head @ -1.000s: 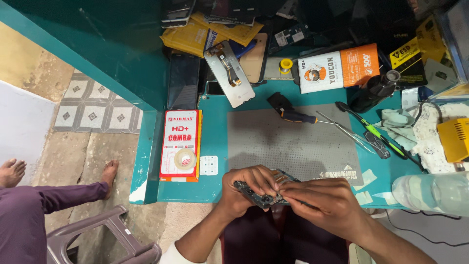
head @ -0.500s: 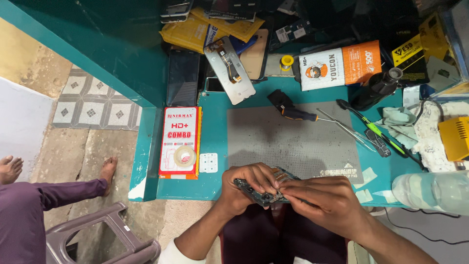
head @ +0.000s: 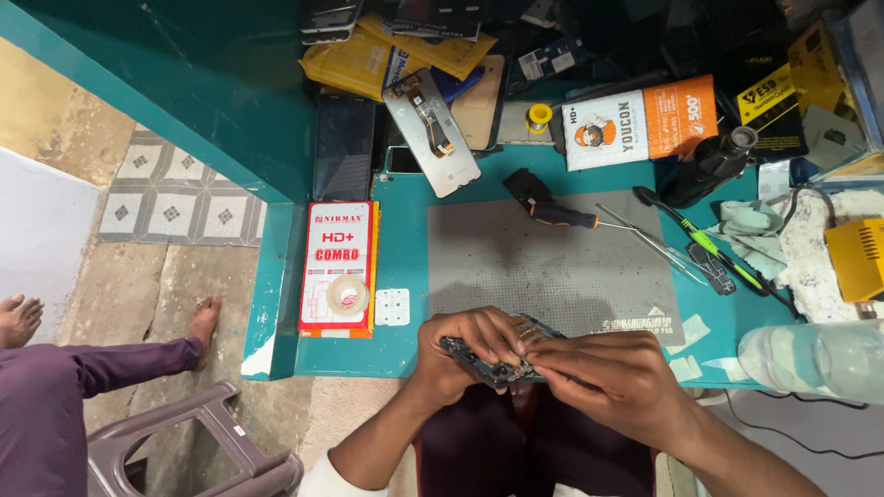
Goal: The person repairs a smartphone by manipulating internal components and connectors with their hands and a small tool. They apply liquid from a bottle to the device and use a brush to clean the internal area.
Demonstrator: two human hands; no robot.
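L hand (head: 460, 354): fingers curled tight round phone board (head: 493, 366), near edge of grey mat (head: 552, 267)
R hand (head: 612, 377): fingertips pinching board's other end

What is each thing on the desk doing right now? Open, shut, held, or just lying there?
Left hand: gripping the opened phone.
Right hand: fingers pressed on the phone.
Opened phone: held in both hands, insides showing.
Screwdriver: lying flat on the grey mat.
Phone screen panel: lying loose, cable side up.
Tape roll: lying on a red box.
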